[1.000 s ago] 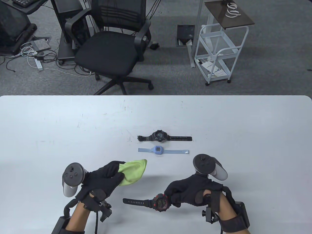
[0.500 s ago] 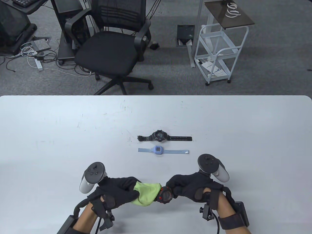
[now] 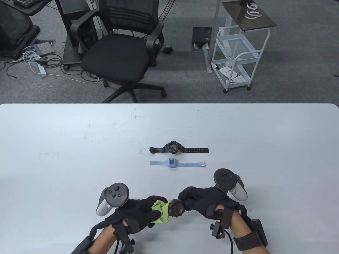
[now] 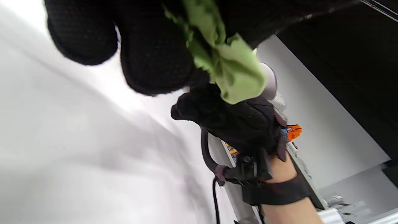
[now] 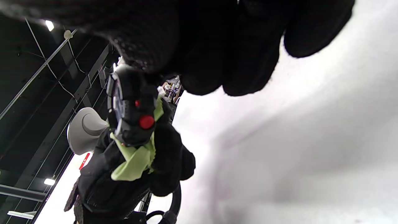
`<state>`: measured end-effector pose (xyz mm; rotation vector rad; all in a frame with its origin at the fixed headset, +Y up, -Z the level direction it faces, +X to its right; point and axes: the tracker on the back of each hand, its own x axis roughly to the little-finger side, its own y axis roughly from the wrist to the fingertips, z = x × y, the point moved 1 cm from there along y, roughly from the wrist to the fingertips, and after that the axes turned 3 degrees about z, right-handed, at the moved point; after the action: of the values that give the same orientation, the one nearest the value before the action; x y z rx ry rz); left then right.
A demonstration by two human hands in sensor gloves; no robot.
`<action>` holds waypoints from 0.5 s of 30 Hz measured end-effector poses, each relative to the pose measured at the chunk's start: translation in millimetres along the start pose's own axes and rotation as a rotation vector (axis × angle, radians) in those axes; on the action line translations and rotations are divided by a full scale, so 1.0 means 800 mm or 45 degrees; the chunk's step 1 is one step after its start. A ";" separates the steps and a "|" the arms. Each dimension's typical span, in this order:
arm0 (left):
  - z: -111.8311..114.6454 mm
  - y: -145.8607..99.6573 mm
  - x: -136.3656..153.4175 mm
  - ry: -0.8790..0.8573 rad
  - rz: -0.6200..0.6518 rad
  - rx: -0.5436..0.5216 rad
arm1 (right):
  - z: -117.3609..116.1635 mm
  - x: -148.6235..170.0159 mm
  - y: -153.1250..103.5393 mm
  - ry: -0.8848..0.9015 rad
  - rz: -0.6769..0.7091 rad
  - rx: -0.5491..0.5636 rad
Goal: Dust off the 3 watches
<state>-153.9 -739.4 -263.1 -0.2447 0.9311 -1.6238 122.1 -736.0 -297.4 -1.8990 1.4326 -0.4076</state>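
Right hand [image 3: 204, 202] grips the red-black watch [image 3: 177, 208], left hand [image 3: 140, 213] presses the green cloth [image 3: 162, 211] on it; black watch [image 3: 173, 147] and blue watch [image 3: 172, 163] apparently remain.

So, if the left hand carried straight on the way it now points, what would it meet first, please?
The left hand, gripping the green cloth, points towards the person's right. It would first meet the red-and-black watch held by the right hand; the cloth seems to touch it already.

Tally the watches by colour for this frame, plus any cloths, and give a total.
Black watch: 1
Light blue watch: 1
Black-and-red watch: 1
Green cloth: 1
Total: 4
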 end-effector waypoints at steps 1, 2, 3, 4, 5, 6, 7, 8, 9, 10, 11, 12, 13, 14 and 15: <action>0.001 0.000 0.000 0.004 -0.012 0.003 | -0.001 -0.001 0.000 0.007 0.005 0.000; 0.001 0.000 0.000 0.019 -0.010 -0.012 | -0.002 -0.001 0.001 0.011 0.010 0.000; 0.000 0.000 0.000 0.030 -0.018 -0.020 | -0.002 -0.002 0.001 0.017 0.019 0.008; 0.000 0.000 0.001 0.049 -0.021 -0.022 | -0.001 -0.002 0.001 0.019 0.022 0.012; 0.000 0.000 0.001 0.055 -0.018 -0.025 | -0.001 -0.003 0.001 0.021 0.026 0.017; 0.001 0.000 0.001 0.047 -0.020 -0.028 | -0.001 -0.002 0.000 0.032 0.028 0.016; 0.001 0.000 0.001 0.035 -0.021 -0.024 | -0.001 -0.002 0.000 0.042 0.027 0.015; 0.002 -0.001 0.000 0.016 -0.017 -0.027 | 0.000 -0.001 0.000 0.057 0.027 0.025; 0.002 -0.001 0.001 -0.006 -0.016 -0.032 | 0.000 0.000 -0.001 0.073 0.024 0.028; 0.003 -0.002 0.001 -0.029 -0.008 -0.040 | 0.000 0.000 -0.001 0.079 0.025 0.029; 0.003 -0.002 0.001 -0.060 0.002 -0.064 | 0.001 0.000 -0.001 0.085 0.032 0.038; 0.004 -0.001 0.000 -0.090 0.012 -0.078 | 0.000 0.000 -0.001 0.085 0.034 0.037; 0.005 -0.001 -0.001 -0.096 0.021 -0.085 | -0.002 -0.002 0.000 0.078 0.038 0.028; 0.004 -0.001 -0.001 -0.088 0.027 -0.112 | -0.003 -0.002 0.000 0.070 0.038 0.033; 0.003 -0.002 -0.001 -0.081 0.028 -0.134 | -0.003 -0.002 0.000 0.059 0.035 0.044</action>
<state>-153.4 -739.2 -260.4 -0.3559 0.9685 -1.5401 120.1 -734.9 -295.6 -1.8517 1.4706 -0.4627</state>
